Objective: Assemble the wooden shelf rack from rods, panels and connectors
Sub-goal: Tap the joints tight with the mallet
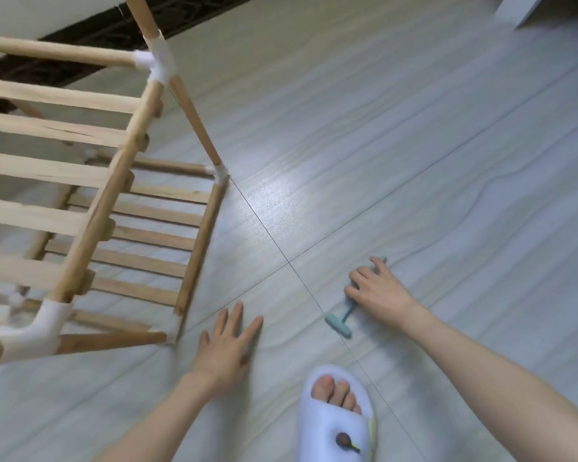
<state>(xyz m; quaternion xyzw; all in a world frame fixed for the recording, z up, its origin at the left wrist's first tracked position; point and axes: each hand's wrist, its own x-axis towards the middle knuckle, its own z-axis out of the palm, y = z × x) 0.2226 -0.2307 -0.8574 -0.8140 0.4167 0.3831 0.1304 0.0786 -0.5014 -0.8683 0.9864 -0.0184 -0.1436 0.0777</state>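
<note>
The wooden shelf rack (90,208) stands on the floor at the left, built of round rods, slatted panels and white corner connectors (159,61). My left hand (226,345) lies flat on the floor with straight, spread fingers, just right of the rack's near corner and not touching it. My right hand (377,291) is further right, fingers bent down over a small teal T-handled tool (339,323) that lies on the floor. The tool's handle end sticks out below the hand; its other end shows beyond the fingertips.
Pale wood-grain floor tiles (414,161) surround the rack. My foot in a white slipper (336,421) is at the bottom centre. A dark patterned strip (90,35) runs along the floor behind the rack. A pale furniture edge (528,11) sits at the top right.
</note>
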